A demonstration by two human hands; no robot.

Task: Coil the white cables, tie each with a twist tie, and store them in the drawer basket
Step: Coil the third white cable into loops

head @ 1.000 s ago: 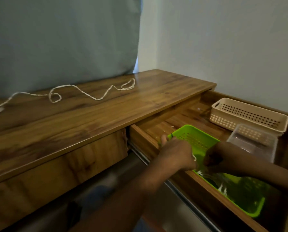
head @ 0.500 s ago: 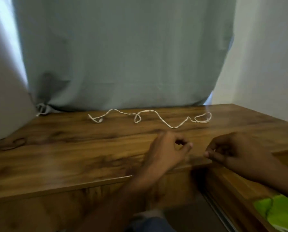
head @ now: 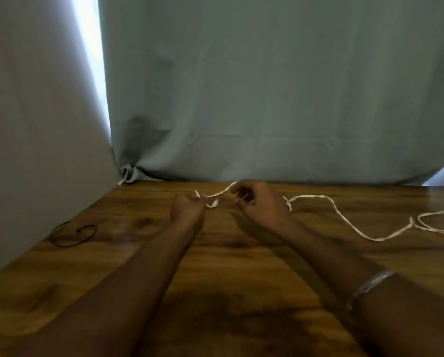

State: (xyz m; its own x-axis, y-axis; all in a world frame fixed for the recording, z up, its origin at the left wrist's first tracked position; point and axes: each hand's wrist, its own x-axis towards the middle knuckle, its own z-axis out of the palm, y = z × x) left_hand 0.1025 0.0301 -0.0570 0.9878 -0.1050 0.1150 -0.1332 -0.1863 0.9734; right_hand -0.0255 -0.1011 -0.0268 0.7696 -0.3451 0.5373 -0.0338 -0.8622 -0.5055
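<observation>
Fingers (head: 237, 191) of the right hand (head: 261, 204) and left hand (head: 187, 208) pinch one end of the cable (head: 344, 222), lifted just above the counter (head: 228, 266). Coiling looks barely begun; its thin, braided-looking white length trails rightward in loose loops. A dark tie (head: 72, 235) lies left on glossy woodgrain.

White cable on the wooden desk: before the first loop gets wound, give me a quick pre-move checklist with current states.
1. Left hand holds the near end of the thin white cable: ok.
2. Right hand pinches the same cable a little further along: ok.
3. Rest of the cable lies slack on the brown wooden desk, free to pull in: ok.
4. Far end free of knots: not ok, loops show near the right edge.
5. Twist tie within reach: cannot tell; a thin dark wire loop lies to the left.
6. Drawer basket open: cannot tell, out of view.
</observation>
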